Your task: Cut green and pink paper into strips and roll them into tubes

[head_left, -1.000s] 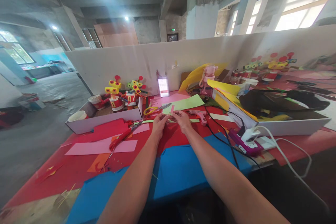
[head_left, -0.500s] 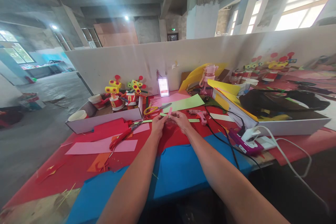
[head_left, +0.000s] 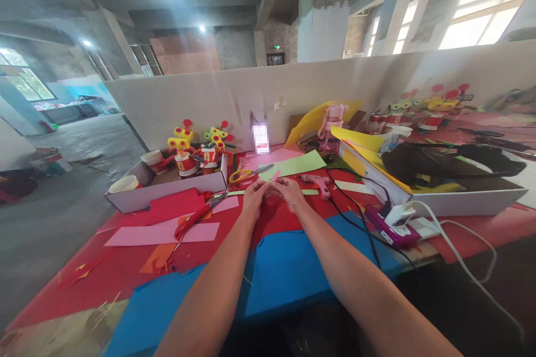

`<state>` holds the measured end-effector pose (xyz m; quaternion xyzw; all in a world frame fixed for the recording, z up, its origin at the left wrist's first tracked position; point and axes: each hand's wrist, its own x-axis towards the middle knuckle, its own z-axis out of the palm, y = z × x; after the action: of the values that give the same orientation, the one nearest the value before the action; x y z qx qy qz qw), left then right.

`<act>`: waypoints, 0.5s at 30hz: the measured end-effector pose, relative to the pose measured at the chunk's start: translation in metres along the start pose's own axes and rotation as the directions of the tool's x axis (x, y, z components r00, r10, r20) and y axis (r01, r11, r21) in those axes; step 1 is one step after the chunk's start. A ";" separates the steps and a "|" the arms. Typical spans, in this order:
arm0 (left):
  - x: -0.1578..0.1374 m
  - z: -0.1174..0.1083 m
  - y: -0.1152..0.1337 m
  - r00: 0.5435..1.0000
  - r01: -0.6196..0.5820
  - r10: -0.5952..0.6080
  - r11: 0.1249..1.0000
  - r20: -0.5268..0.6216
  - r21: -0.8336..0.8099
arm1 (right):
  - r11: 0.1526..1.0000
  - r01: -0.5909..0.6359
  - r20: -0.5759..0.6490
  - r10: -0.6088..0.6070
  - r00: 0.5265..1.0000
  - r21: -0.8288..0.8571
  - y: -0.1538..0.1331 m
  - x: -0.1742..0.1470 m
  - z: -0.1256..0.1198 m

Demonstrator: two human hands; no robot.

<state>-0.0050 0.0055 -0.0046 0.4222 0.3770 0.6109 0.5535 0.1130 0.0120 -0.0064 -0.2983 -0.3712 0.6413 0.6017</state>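
Note:
Close together over the red-covered table, my left hand (head_left: 253,199) and my right hand (head_left: 290,193) are both closed in a pinch. Between their fingertips is a narrow pink paper strip (head_left: 275,175), with a green strip crossing or touching it. The fingers hide the strips' lower ends. Just beyond lies a light green paper sheet (head_left: 302,163). Yellow-handled scissors (head_left: 243,175) rest behind my left hand, and red-handled scissors (head_left: 193,222) lie to its left. A pink glue gun (head_left: 321,185) is right of my right hand.
At the left, a shallow white box (head_left: 176,192) holds paper cups and cup figures. To the right stands another box (head_left: 456,203) with yellow paper and a black item. A purple power strip (head_left: 391,227) trails cables. Blue material (head_left: 288,273) covers the front edge.
The pink strip between my fingertips has tilted to the right, and less of the green strip stands out from the fingers. My arms have barely moved.

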 end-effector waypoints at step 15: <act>0.004 -0.003 -0.001 1.000 -0.010 0.009 0.998 0.016 0.054 | 0.997 0.047 0.014 -0.046 0.999 -0.064 0.001 0.002 -0.001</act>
<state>-0.0080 0.0092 -0.0059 0.4437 0.3870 0.5998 0.5418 0.1129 0.0137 -0.0079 -0.3048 -0.4021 0.6168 0.6041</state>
